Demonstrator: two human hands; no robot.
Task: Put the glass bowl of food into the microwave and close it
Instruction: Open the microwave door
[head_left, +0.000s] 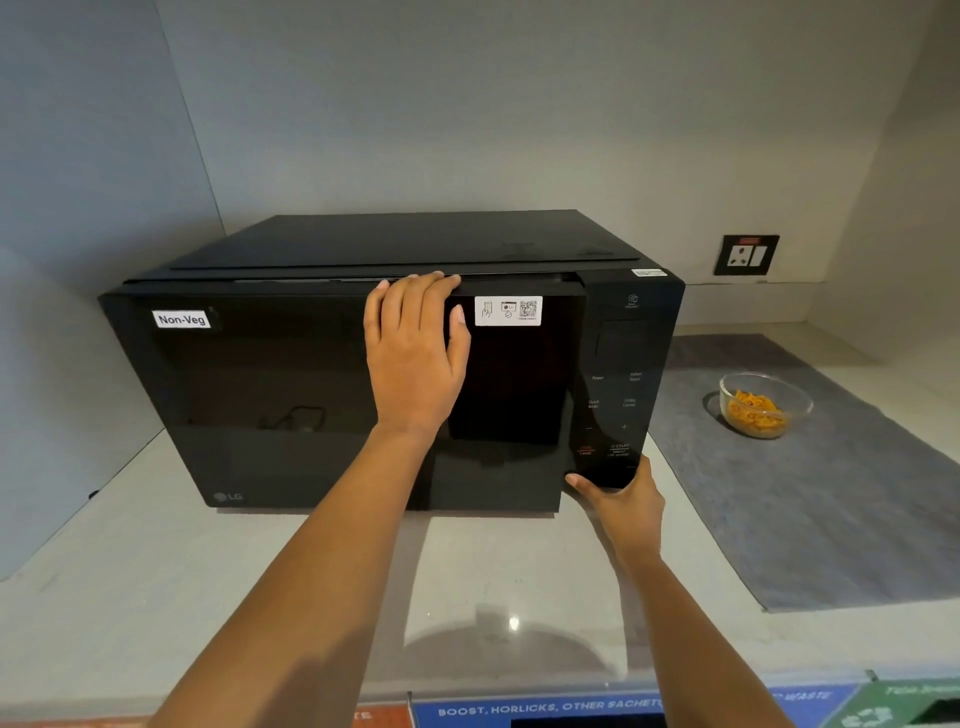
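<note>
A black microwave (270, 395) with a "Non-Veg" label stands on the counter. Its door (519, 374) stands slightly ajar, a thin gap showing at the top edge. My left hand (415, 353) lies flat on the door front, fingers hooked over its top edge. My right hand (618, 499) grips the lower right corner of the microwave, below the control panel (618, 395). The glass bowl (763, 405) with orange food sits on a grey mat, to the right of the microwave, apart from both hands.
The grey mat (831, 499) covers the counter's right side. A wall socket (746, 254) sits behind the microwave on the right. Walls close in on the left, back and right. Coloured labelled bins (545, 709) run along the near counter edge.
</note>
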